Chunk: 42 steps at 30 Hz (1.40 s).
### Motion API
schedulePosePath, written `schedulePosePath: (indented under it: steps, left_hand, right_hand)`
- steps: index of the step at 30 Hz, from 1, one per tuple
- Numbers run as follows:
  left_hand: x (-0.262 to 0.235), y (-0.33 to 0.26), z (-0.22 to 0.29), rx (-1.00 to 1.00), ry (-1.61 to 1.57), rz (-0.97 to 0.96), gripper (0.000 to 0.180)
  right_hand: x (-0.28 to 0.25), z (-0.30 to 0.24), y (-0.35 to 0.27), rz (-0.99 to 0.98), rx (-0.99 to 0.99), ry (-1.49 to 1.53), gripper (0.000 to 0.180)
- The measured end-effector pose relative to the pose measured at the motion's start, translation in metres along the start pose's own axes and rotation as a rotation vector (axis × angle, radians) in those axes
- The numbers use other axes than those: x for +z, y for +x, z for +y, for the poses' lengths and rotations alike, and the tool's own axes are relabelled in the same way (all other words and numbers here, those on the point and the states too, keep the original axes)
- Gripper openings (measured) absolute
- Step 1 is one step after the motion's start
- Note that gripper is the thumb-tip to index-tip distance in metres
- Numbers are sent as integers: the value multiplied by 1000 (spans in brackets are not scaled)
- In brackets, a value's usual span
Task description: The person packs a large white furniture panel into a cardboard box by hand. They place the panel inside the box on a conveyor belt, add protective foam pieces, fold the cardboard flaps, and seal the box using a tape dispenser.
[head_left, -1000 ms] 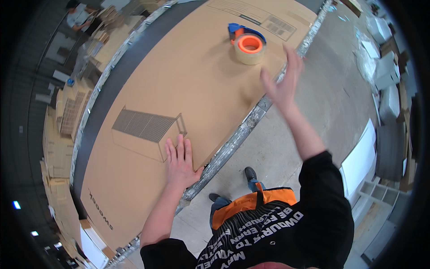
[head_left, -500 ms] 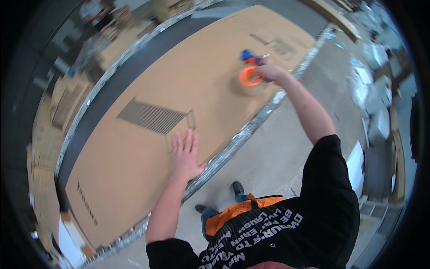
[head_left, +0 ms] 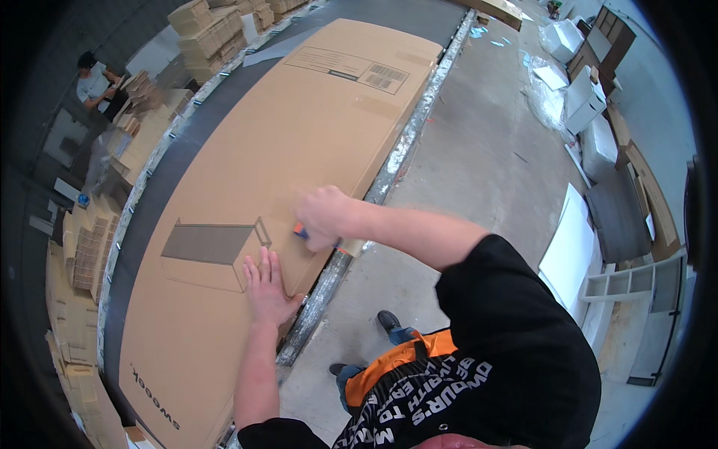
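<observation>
A long flat cardboard carton (head_left: 299, 120) lies on a dark conveyor table. My left hand (head_left: 265, 288) rests flat with fingers spread on the carton near its front edge, beside a printed grey drawing of a box. My right hand (head_left: 323, 217) is closed around a tape dispenser (head_left: 301, 232) with blue and orange parts, held just above the carton's near edge, a short way right of my left hand. Most of the dispenser is hidden by my fingers.
A metal rail (head_left: 404, 146) runs along the table's near edge. Stacks of cardboard (head_left: 217, 26) stand beyond the table, and another person (head_left: 93, 78) sits at the far left. White panels (head_left: 572, 243) and furniture parts lie on the concrete floor to the right.
My right hand reached to the tape dispenser far along the carton, took hold of it and brought it back beside my left hand. My left hand stayed flat on the carton.
</observation>
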<state>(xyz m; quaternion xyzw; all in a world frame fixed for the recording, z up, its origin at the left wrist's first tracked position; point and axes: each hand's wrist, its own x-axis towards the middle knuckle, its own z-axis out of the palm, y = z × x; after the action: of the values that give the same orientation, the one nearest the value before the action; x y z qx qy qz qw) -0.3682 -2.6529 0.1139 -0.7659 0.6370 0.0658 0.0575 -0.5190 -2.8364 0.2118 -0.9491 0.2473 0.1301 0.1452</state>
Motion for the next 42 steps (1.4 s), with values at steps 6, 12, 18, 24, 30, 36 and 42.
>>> schedulePosePath:
  steps: [6,12,18,24,30,36,42]
  left_hand:
    - [-2,-1,4,-9,-21,28,113]
    - [-4,7,11,-3,5,9,110]
    - [-6,15,12,-6,32,9,109]
    - [-6,13,15,-23,44,-23,105]
    - [-4,18,22,19,-3,24,100]
    - [-4,28,29,40,-31,60,97]
    - [5,19,12,29,-39,71,89]
  right_hand:
    - [99,18,-82,215,116,-95,26]
    - [87,13,-26,-8,73,-151,20]
    - [120,-3,-48,25,35,-180,23]
    - [77,11,-70,692,-102,756,56]
    - [31,14,72,828,86,86,57]
    - [15,23,181,1058,215,56,58]
    - [16,-55,210,631,-9,1335,51]
